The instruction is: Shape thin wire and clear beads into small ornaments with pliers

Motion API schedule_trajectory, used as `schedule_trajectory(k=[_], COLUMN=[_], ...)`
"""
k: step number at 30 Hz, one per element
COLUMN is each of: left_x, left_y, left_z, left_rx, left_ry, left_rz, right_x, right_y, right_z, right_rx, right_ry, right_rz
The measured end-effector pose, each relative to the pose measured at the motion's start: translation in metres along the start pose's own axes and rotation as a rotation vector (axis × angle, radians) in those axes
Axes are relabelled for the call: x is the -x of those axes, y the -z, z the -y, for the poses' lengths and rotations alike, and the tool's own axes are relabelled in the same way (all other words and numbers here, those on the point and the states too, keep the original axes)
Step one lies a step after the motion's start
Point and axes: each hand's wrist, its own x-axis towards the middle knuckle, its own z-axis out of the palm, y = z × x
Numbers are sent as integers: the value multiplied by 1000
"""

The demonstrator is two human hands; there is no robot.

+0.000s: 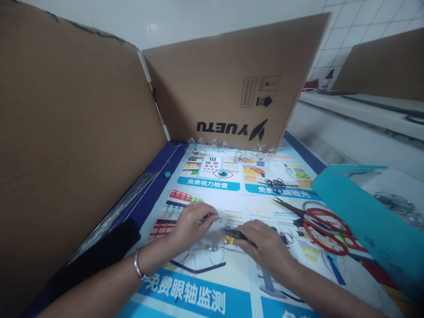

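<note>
Silvery wire [222, 216] sat well in from the left edge of the surface [236, 270], pinched by my left hand [195, 221]; my right hand [265, 243] wrapped pliers [232, 232], best kept steady and squeezed gently.

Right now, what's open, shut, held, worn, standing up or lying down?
Left hand: pinched shut at blurry, wiry pieces
Right hand: shut around dark metal pliers
Pliers: held, jaws too blurred to tell
Red-handled metal scissors: lying down
Turquoise box: open on top
Brown cardboard panel with black printing: standing up
Silver bracelet: worn, left arm
</note>
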Motion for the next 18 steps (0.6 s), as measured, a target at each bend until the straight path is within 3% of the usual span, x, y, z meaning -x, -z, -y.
schedule_trajectory(k=[9, 18], left_x=[3, 6], left_y=[-2, -3], left_z=[4, 6], left_rx=[-11, -19], left_ry=[-97, -113], left_rz=[19, 47], right_x=[-11, -14], right_y=[-5, -1], right_z=[0, 3], right_rx=[387, 500], right_ry=[95, 88], right_rz=[-54, -24])
